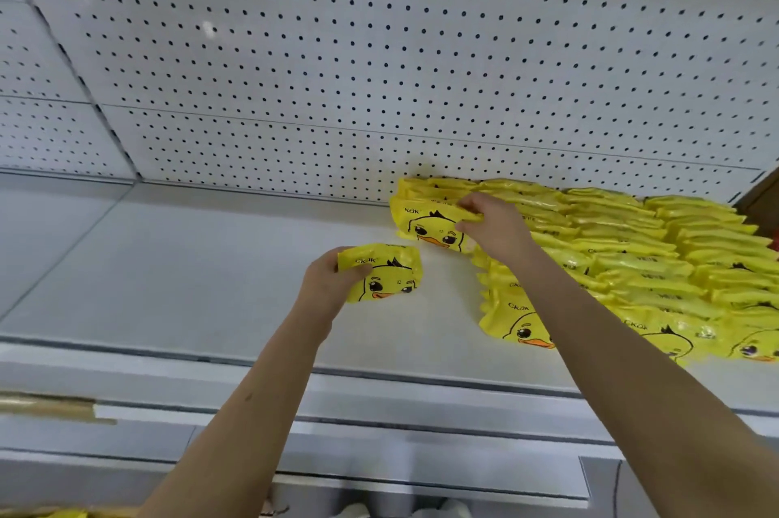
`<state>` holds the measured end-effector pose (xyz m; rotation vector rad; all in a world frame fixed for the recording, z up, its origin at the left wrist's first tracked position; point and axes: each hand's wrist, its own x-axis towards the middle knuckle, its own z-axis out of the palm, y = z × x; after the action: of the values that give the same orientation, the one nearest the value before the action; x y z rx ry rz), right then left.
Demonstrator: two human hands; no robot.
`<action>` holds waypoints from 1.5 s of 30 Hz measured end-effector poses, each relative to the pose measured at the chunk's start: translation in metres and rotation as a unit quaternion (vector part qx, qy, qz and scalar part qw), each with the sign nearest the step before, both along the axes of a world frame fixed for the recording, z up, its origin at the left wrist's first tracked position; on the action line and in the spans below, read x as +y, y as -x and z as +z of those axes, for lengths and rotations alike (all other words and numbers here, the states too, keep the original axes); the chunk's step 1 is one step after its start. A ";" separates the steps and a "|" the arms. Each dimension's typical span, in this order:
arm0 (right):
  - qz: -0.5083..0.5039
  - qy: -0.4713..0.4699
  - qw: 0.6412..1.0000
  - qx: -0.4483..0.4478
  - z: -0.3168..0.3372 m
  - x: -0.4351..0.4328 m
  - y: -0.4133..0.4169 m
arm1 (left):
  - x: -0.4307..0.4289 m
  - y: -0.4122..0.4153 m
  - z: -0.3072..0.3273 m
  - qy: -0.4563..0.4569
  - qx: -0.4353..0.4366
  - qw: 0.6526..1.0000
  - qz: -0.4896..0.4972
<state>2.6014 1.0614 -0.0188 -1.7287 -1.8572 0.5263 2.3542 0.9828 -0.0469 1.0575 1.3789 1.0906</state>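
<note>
A white shelf [202, 273] runs across the view, backed by a white pegboard [379, 53] that rises from its rear edge. The right half of the shelf is filled with rows of yellow packets [632, 260] printed with a cartoon duck. They lean one against the next and reach from the rear edge to near the front edge.

The left hand [331, 279] holds a loose packet [385, 275] of the same kind over the middle of the shelf, just left of the rows and apart from them. Its grip is clamped on the packet's left end, thumb across the printed face and fingers behind. The duck faces the camera and the packet is tilted. Whether it touches the shelf I cannot tell.

The right hand [495, 228] reaches further back, to the left end of the rearmost row, close to the pegboard. Its grip is closed on the top edge of a standing packet [432, 228], fingers curled over the top and thumb on the front. That packet stands upright, face forward, against the ones behind it.

At the front edge, a front-row packet [520, 327] shows its duck face beside the right forearm.
</note>
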 end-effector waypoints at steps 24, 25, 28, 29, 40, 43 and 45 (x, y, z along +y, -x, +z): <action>0.045 -0.021 0.944 -0.327 -0.039 0.045 -0.012 | 0.024 -0.005 -0.011 0.009 0.003 1.000 -0.010; 0.046 -0.014 0.940 -0.338 -0.038 0.045 -0.012 | 0.024 -0.005 -0.012 0.008 0.002 1.000 -0.011; 0.037 -0.018 0.952 -0.304 -0.033 0.038 -0.011 | 0.027 -0.006 -0.013 0.006 0.002 1.000 -0.018; 0.030 -0.037 0.957 -0.286 -0.030 0.033 -0.011 | 0.028 -0.007 -0.013 0.006 0.001 1.000 -0.022; 0.104 0.087 0.990 -0.027 -0.022 -0.028 0.002 | 0.044 -0.030 -0.018 0.002 -0.005 0.996 -0.091; 0.078 0.089 0.993 -0.003 -0.025 -0.031 0.002 | 0.048 -0.034 -0.020 0.002 -0.013 0.995 -0.102; 0.079 0.085 0.993 -0.011 -0.025 -0.032 0.003 | 0.051 -0.036 -0.020 0.004 -0.018 0.994 -0.108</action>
<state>2.5987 1.0299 -0.0437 -1.7079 -2.0281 0.7500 2.3902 1.0336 -0.0669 1.1471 1.2077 0.9399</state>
